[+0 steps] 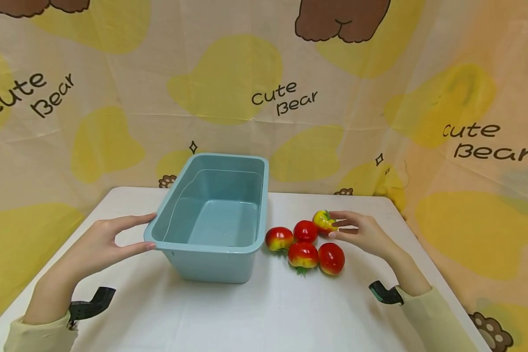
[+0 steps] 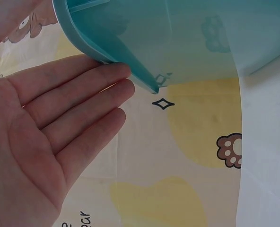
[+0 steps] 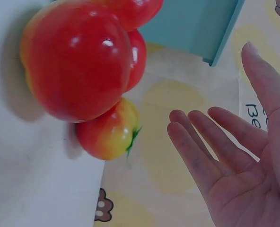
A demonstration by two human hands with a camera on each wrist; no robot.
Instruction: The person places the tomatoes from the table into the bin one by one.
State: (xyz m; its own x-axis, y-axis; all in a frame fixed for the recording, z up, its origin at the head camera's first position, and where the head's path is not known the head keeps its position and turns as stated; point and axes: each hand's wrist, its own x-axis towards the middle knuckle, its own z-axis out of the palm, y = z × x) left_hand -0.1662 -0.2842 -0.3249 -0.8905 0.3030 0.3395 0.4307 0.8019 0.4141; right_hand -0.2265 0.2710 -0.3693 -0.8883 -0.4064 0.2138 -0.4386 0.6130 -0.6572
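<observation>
A light blue plastic basin point(image 1: 207, 264) stands on the white table with nothing inside it. My left hand point(image 1: 99, 242) touches its near left corner, thumb and fingertips at the rim; in the left wrist view the fingers point(image 2: 83, 94) lie straight along the rim's outside. Right of the basin sits a cluster of several glossy red-and-yellow tomatoes point(image 1: 302, 255) with green leafy tops. Beside the rearmost, yellow-topped tomato point(image 1: 322, 219) is my right hand point(image 1: 363, 234). The right wrist view shows its fingers extended and apart from that tomato point(image 3: 107, 132).
A patterned cloth point(image 1: 229, 83) with printed words hangs behind and beside the white table point(image 1: 264, 313). Black wrist straps point(image 1: 92, 304) sit on both arms. The tomatoes lie close together, the leftmost point(image 1: 279, 238) near the basin's right wall.
</observation>
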